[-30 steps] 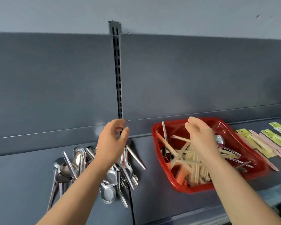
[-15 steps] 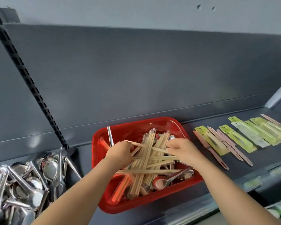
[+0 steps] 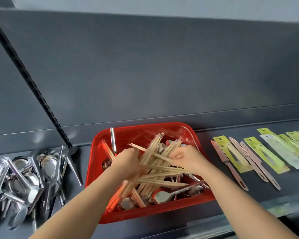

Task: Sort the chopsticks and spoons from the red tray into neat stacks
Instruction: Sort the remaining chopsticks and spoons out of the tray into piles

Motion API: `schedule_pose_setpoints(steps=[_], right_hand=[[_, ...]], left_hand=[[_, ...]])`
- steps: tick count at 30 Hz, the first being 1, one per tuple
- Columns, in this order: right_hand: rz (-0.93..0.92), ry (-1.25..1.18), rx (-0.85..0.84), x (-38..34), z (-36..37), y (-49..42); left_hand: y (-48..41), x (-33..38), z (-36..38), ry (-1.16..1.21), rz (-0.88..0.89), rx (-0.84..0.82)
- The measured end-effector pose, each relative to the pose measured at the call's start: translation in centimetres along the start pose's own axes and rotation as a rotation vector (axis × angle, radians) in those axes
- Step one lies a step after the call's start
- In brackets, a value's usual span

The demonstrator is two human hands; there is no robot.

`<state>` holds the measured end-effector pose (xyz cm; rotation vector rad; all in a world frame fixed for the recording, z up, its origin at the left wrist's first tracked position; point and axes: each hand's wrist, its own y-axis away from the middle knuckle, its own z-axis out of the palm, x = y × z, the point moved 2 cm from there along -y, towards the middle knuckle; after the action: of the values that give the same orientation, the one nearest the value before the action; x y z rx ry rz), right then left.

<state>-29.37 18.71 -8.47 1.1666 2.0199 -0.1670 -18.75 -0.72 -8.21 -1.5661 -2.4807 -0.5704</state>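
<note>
Head camera looks down on a grey shelf (image 3: 162, 226) with the red tray (image 3: 193, 135) at its middle. I see the tray heaped with wooden chopsticks (image 3: 152, 150) crossing every way, some in clear wrap, and a few metal spoons (image 3: 162, 196) lying under them toward the near wall. Both hands are inside the tray. The left hand (image 3: 126, 163) is knuckles-up, fingers curled round a bunch of chopsticks. The right hand (image 3: 186, 158) has its fingers bent in, pinching the ends of several chopsticks. On the shelf left of the tray lies a loose pile of spoons (image 3: 24, 178), blurred. To the right, well apart from the tray, lie pink knives (image 3: 254, 159) and green packets (image 3: 266, 156) side by side.
</note>
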Motion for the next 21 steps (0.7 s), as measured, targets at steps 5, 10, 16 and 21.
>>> schedule_pose_setpoints(steps=[5,10,16,21], right_hand=[[-0.058,0.134,-0.134,0.2,0.2,0.9],[-0.070,0.165,-0.049,0.4,0.6,0.3],[-0.088,0.182,-0.049,0.3,0.7,0.2],[-0.121,0.205,-0.048,-0.1,0.3,0.0]], left_hand=[[0.4,-1.6,-1.2,0.249,0.093,0.058],[2.1,-1.7,-1.8,0.269,0.208,-0.160],[3.4,-0.9,-1.5,0.010,0.232,-0.168],[3.3,-1.5,-3.2,0.048,0.179,-0.069]])
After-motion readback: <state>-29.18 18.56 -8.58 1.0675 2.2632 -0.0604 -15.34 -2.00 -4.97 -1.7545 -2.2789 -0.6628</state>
